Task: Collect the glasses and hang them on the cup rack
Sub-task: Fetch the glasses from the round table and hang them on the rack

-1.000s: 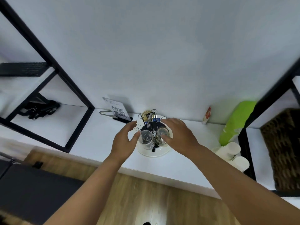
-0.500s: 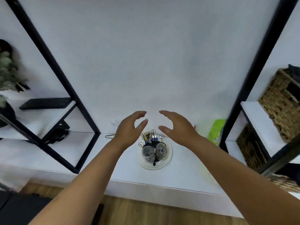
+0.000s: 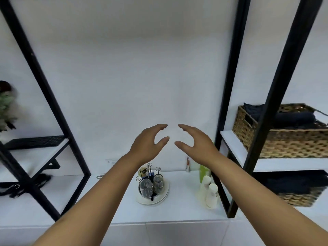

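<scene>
Up in front of the white wall, both hands are raised and empty. Each left hand (image 3: 148, 144) and right hand (image 3: 196, 143) is curled into a loose open C, fingers spread and thumbs pointing inward, the fingertips of the two near each other but apart. Neither touches anything.

Below them, on the white counter (image 3: 179, 206), stands the cup rack (image 3: 150, 176), a thin wire stand with small looped tips, set on a round white plate (image 3: 164, 197). Two clear glasses hang upside down on its near side: the left glass (image 3: 145, 187) and the right glass (image 3: 158, 181), just beside each other. Behind the rack something yellow and blue shows, too blurred to make out.

To the right on the counter, two white bottles (image 3: 209, 191) stand close together, with a green object (image 3: 203, 172) just behind them against the wall. A black metal shelf frame (image 3: 229, 96) rises at the right edge of the counter. On the right shelf sits a woven basket (image 3: 284, 139) holding dark cloth, and another basket lies on the shelf below. On the left, a slanting black frame bar (image 3: 44, 89) crosses in front of a shelf carrying a black keyboard (image 3: 35, 141), with a plant (image 3: 6, 107) at the far left edge and black straps (image 3: 23, 186) lower down.
</scene>
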